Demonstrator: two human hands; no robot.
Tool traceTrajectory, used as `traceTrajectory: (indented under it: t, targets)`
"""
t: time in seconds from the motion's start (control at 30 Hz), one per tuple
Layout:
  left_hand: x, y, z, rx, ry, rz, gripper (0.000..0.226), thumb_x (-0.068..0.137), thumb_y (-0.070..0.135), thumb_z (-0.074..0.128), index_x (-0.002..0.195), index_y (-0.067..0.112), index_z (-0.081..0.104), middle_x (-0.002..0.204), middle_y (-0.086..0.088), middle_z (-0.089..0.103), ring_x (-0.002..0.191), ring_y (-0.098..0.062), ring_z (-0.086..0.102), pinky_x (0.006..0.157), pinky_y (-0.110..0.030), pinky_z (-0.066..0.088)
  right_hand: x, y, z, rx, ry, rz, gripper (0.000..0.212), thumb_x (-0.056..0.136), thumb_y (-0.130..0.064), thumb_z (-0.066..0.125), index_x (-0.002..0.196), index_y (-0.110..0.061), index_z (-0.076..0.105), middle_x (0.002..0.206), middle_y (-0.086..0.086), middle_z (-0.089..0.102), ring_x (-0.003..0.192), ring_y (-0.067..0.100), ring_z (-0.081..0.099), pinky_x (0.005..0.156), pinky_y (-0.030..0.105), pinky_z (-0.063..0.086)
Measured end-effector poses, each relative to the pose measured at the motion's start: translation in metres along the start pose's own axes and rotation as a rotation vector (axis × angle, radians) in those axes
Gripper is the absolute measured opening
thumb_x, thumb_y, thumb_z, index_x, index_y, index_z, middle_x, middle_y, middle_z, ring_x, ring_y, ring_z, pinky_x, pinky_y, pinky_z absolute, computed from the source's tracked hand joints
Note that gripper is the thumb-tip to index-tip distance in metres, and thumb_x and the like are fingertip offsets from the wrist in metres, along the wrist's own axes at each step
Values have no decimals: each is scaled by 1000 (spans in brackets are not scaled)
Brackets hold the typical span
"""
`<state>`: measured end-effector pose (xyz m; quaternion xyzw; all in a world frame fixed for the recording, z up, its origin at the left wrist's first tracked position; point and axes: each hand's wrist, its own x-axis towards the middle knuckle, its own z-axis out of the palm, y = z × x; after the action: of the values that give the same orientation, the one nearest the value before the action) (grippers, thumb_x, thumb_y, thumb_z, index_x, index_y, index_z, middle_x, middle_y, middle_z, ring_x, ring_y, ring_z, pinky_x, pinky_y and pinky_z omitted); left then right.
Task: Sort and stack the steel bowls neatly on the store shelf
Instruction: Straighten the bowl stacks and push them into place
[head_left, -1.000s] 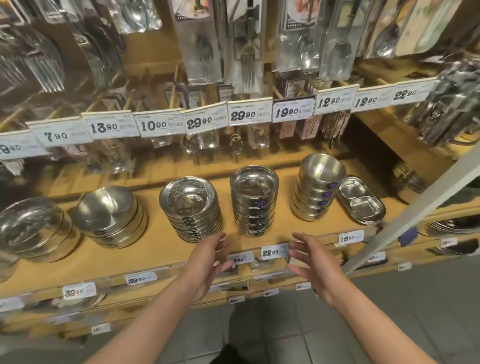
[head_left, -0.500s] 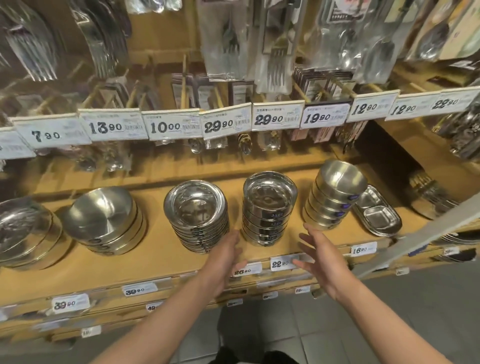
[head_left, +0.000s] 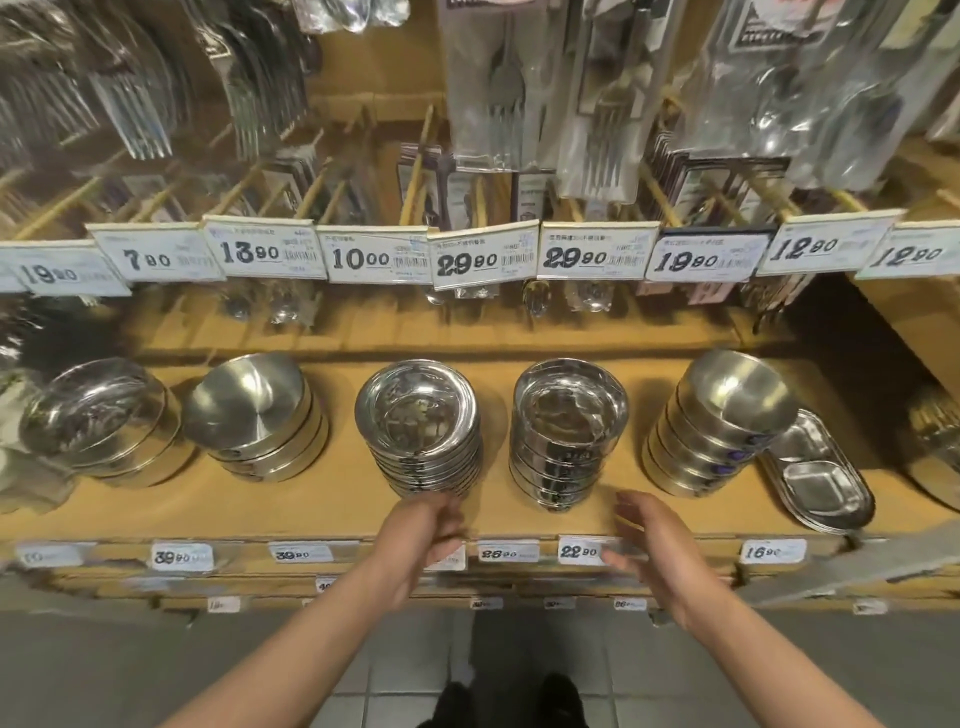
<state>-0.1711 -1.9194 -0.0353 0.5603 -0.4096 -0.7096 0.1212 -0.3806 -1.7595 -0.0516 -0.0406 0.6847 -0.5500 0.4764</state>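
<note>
Several stacks of steel bowls stand in a row on the wooden shelf (head_left: 322, 499). From the left: a leaning stack of wide bowls (head_left: 98, 421), a stack of matte bowls (head_left: 254, 415), a stack of shallow dishes (head_left: 421, 426), a stack of straight-sided bowls (head_left: 569, 431) and a tilted stack of matte bowls (head_left: 722, 421). My left hand (head_left: 421, 535) hovers with relaxed fingers just in front of the shallow dishes. My right hand (head_left: 654, 545) is spread at the shelf edge, below and right of the straight-sided stack. Both hands hold nothing.
A two-part steel tray (head_left: 815, 473) lies at the right end. Price tags (head_left: 579, 550) line the shelf edge. Packaged forks and spoons (head_left: 498, 93) hang above on pegs behind a row of price cards (head_left: 483, 257). A grey bar (head_left: 852, 566) crosses at lower right.
Both hands have moved forward towards the shelf, and the view has come closer to the stacks. The bowls have not moved.
</note>
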Motion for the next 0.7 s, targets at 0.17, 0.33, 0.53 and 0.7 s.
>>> traceTrajectory:
  t: [0.17, 0.33, 0.53, 0.7]
  targets:
    - [1, -4, -22, -84, 120, -4, 20, 104, 17, 48, 94, 9, 63, 94, -12, 68, 81, -18, 66, 79, -34, 58, -11, 29, 22, -170, -126, 86, 28, 104, -34, 48, 129, -25, 57, 126, 0, 63, 113, 15, 61, 75, 33, 58]
    - [2, 1, -48, -192, 203, 39, 23, 106, 23, 43, 100, 10, 61, 108, -14, 67, 103, -32, 72, 62, -25, 59, -17, 31, 69, -188, -273, 61, 38, 105, -42, 46, 138, -25, 51, 139, -1, 57, 119, 10, 58, 82, 31, 59]
    - [23, 26, -78, -215, 171, 133, 43, 105, 49, 40, 136, 22, 55, 140, -2, 50, 119, -20, 54, 70, -36, 56, -6, 12, 137, -92, -283, -44, 60, 102, -59, 39, 157, -45, 19, 165, -18, 20, 143, 12, 37, 98, 37, 55]
    - [38, 43, -86, -177, 27, 141, 59, 98, 67, 38, 146, 33, 47, 155, 3, 39, 143, -22, 36, 100, -53, 50, 1, 12, 170, -14, -258, -129, 57, 97, -70, 34, 150, -63, 13, 164, -28, 8, 147, 7, 23, 107, 42, 43]
